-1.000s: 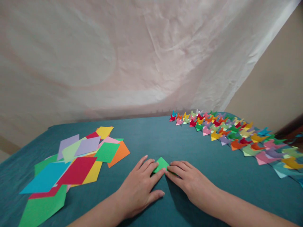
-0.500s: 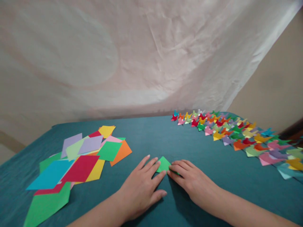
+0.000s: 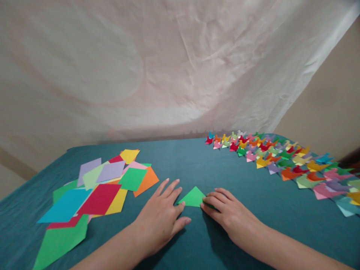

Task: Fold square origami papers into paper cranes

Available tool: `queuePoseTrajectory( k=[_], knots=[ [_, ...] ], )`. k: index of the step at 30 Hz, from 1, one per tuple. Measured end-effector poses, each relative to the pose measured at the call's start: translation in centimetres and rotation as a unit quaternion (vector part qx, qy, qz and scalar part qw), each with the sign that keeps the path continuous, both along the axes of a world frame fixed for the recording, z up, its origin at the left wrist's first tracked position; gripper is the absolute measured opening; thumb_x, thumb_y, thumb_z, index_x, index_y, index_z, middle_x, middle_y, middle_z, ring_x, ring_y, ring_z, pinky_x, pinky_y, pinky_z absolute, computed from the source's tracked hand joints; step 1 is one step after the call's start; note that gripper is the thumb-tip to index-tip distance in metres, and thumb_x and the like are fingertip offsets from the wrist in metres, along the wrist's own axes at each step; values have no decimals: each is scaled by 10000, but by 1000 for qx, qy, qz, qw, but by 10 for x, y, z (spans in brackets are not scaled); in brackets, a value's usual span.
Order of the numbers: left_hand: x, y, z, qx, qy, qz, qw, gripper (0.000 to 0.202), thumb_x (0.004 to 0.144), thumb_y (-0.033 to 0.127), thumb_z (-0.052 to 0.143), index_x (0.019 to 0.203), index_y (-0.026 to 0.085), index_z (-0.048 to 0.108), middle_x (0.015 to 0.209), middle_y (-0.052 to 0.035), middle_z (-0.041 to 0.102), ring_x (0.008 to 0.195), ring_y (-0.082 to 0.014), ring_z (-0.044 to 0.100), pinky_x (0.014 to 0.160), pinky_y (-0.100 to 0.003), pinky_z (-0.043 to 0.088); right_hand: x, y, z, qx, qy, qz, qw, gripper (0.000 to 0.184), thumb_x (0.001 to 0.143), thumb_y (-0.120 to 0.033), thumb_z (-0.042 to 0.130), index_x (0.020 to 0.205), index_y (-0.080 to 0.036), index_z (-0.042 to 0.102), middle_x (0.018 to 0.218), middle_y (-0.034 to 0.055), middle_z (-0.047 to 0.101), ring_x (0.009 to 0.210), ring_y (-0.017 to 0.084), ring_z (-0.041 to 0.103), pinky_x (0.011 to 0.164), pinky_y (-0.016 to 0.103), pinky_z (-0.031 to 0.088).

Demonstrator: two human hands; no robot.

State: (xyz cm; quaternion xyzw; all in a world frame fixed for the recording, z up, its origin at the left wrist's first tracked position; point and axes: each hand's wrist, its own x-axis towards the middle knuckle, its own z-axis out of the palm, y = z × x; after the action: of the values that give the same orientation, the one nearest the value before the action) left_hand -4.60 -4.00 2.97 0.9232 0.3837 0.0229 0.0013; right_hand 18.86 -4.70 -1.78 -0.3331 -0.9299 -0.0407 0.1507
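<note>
A green sheet of paper (image 3: 193, 198), folded into a triangle, lies on the cloth between my hands with its peak pointing away from me. My left hand (image 3: 161, 214) is open with fingers spread. Its index fingertip is at the triangle's left corner. The fingers of my right hand (image 3: 225, 208) are bent together over the right corner, thumb at the near edge, and they hide that corner from view.
Loose coloured paper squares (image 3: 98, 198) overlap in a pile on the left. Several rows of small folded paper birds (image 3: 263, 162) stand along the right side. Dark teal cloth (image 3: 180, 161) covers the table, and a pale sheet (image 3: 168, 75) hangs behind it.
My left hand has slid left along the triangle, uncovering more of its left half. My right hand stays on the right corner. The view has shifted slightly.
</note>
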Motion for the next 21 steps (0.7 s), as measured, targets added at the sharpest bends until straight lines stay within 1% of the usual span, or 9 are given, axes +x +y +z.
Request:
queuePoseTrajectory(
  k=[3, 8, 12, 15, 18, 21],
  knots=[
    [-1, -3, 4, 0, 23, 16, 1000, 417, 884, 514, 426, 1015, 212, 682, 1269, -96, 549, 1302, -296, 333, 1072, -504, 227, 0, 0, 1, 1, -3, 2, 1000, 292, 835, -172, 568, 1125, -194, 592, 1051, 65, 625, 986, 209, 536, 982, 417, 341],
    [-2, -5, 10, -26, 45, 39, 998, 385, 873, 470, 467, 1010, 190, 692, 1241, -98, 573, 1301, -304, 336, 1083, -492, 230, 3, -1, 2, 25, -16, -6, 1000, 264, 837, -165, 566, 1096, -186, 612, 1061, 65, 627, 987, 205, 541, 994, 422, 333],
    [-6, -5, 7, -34, 27, 46, 998, 328, 869, 403, 488, 995, 182, 696, 1223, -94, 581, 1305, -300, 326, 1098, -485, 203, 6, -3, 2, 48, -32, -23, 998, 240, 807, -169, 604, 1044, -172, 646, 1070, 77, 625, 1008, 231, 531, 970, 410, 358],
    [-6, -5, 4, -31, 20, 44, 998, 297, 863, 363, 497, 984, 179, 696, 1199, -93, 591, 1299, -291, 336, 1108, -472, 187, 7, -5, 2, 58, -37, -38, 997, 203, 777, -136, 622, 972, -164, 672, 1039, 84, 631, 979, 240, 543, 938, 400, 383],
    [-4, -6, 2, -29, 21, 43, 998, 272, 840, 315, 520, 981, 160, 693, 1177, -107, 601, 1271, -299, 375, 1099, -473, 210, 9, -7, 2, 46, -38, -47, 997, 163, 766, -112, 620, 907, -161, 686, 986, 86, 638, 938, 242, 558, 901, 397, 407],
    [-6, -6, 1, -32, 10, 38, 999, 270, 829, 290, 529, 990, 141, 687, 1168, -122, 603, 1238, -308, 411, 1082, -477, 242, 14, -5, 5, -8, -32, -58, 998, 159, 790, -108, 585, 878, -183, 694, 944, 77, 642, 908, 239, 570, 846, 390, 434]
  ],
)
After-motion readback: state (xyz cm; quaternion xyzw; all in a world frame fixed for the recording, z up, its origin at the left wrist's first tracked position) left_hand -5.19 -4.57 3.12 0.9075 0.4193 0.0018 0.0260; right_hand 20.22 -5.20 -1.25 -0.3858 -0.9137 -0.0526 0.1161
